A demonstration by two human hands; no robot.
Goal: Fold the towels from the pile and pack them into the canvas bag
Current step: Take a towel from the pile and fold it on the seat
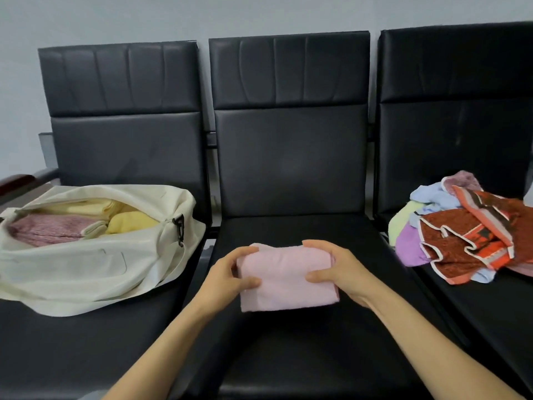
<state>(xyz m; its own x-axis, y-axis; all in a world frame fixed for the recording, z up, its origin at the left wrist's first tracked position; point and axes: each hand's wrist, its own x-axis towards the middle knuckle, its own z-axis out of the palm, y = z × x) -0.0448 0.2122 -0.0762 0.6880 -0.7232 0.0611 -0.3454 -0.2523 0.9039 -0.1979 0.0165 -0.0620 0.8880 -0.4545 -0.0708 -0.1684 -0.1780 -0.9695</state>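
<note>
A pink towel [288, 277], already folded into a thick, compact rectangle, is sitting over the front of the middle seat [288, 336] of a row of three black padded chairs. Both hands are gripping it by its short ends: the left hand [227, 274] is curling round the left end with its thumb lying on top and fingers wrapping the far edge, and the right hand [334, 269] is mirroring that on the right end. Holding both ends this way is probably keeping the layers from springing open, and it looks like a grip for lifting the bundle whole.

On the left seat a cream canvas bag [95, 264] is lying on its side with its mouth gaping wide, so a folded towel could slide straight in. Folded yellow towels [121, 212] and a mauve one [43, 228] are already lying inside it.

On the right seat the pile of unfolded towels [467, 229] is waiting in a loose heap, with a rust-red patterned one on top and blue, green and purple ones beneath, so several are still to be folded.
</note>
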